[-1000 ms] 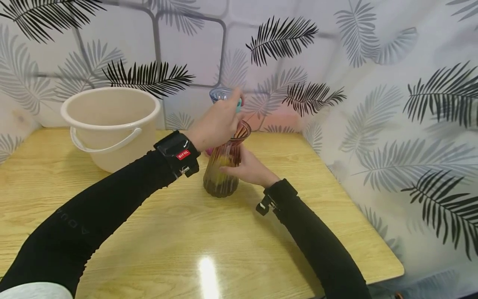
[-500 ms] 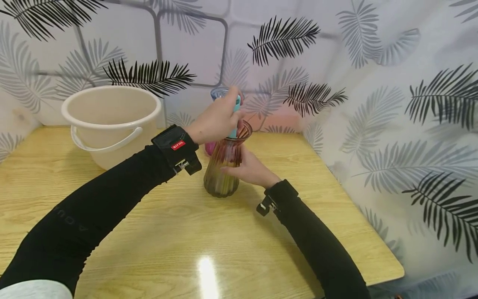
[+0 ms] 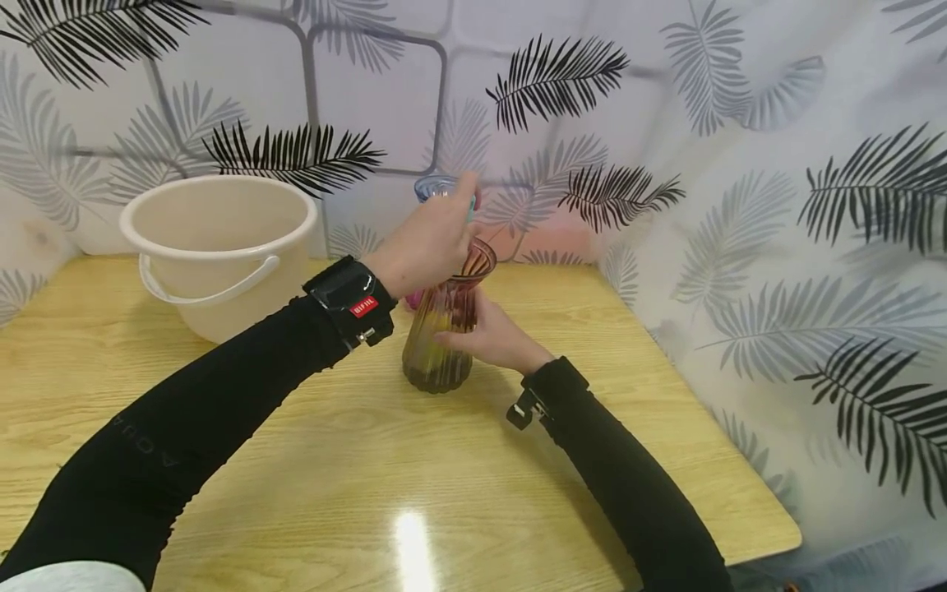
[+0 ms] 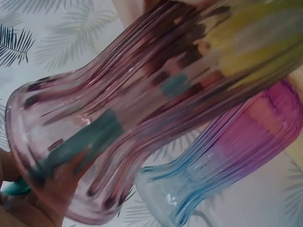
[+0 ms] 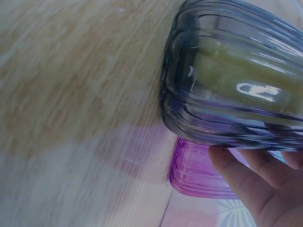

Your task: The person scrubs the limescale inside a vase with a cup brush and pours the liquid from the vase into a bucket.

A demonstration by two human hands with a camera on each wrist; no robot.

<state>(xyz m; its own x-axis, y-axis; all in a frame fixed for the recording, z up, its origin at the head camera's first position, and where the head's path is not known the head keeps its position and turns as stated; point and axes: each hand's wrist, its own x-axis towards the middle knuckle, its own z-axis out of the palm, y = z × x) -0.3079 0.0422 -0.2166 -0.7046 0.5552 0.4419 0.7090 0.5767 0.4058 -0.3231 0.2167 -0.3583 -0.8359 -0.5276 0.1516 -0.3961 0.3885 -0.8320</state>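
Observation:
My left hand grips the teal handle of a sponge bottle brush at the mouth of a ribbed glass vase. The vase is reddish at the rim and dark grey at the base. Through its glass, in the left wrist view, the handle runs down to a yellow sponge head inside. My right hand holds the vase around its body, thumb on the near side. In the right wrist view the fingers lie against the glass. The vase stands tilted slightly on the table.
Just behind stands a second ribbed vase, blue at the top and pink below, mostly hidden in the head view. A cream bucket with a white handle is at the back left. Leaf-patterned sheeting borders the wooden table.
Half a second ago my left hand was turned so that more of the teal handle showed; now the hand has rolled back and covers most of it. My right hand keeps its hold.

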